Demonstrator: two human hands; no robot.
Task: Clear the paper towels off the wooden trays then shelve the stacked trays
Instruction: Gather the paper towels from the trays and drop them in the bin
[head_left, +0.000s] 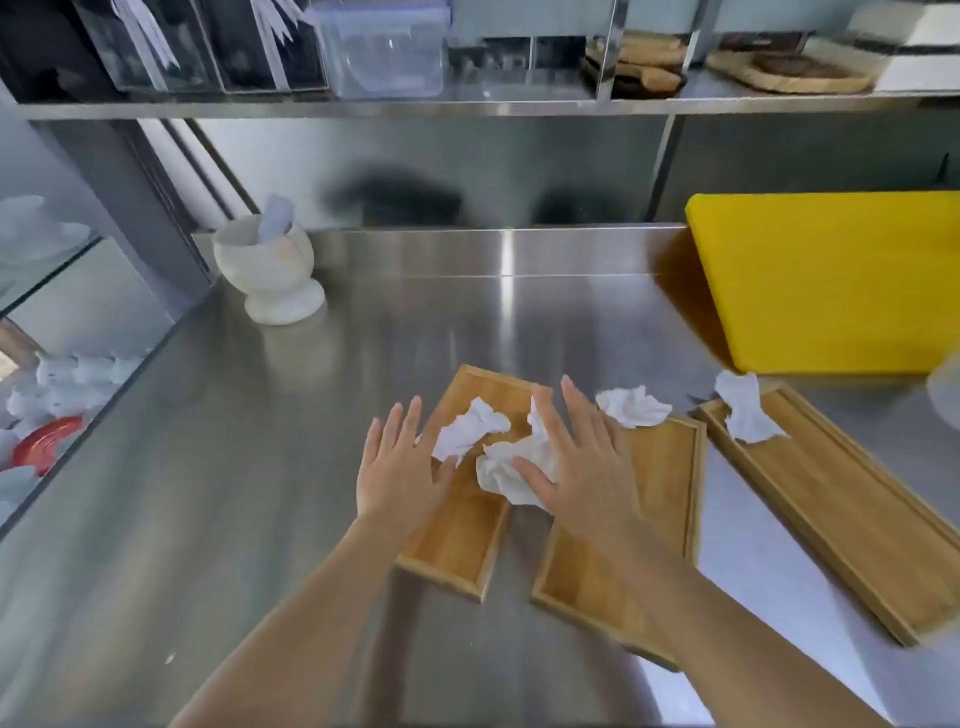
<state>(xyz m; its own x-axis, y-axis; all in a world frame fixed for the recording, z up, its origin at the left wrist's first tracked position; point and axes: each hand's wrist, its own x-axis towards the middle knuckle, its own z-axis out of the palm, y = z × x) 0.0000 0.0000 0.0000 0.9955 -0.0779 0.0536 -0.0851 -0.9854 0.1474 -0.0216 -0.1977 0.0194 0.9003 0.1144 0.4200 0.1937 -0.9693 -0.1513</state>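
Three long wooden trays lie side by side on the steel counter: a left tray, a middle tray and a right tray. Crumpled white paper towels rest on them: one on the left tray, a larger wad between the left and middle trays, one at the middle tray's far end, one on the right tray's far end. My left hand hovers flat and open over the left tray. My right hand lies spread on the larger wad, fingers apart.
A white stone mortar with pestle stands at the back left. A yellow cutting board lies at the back right. A steel shelf above holds clear containers and wooden boards. The counter's left edge drops to a lower surface with white items.
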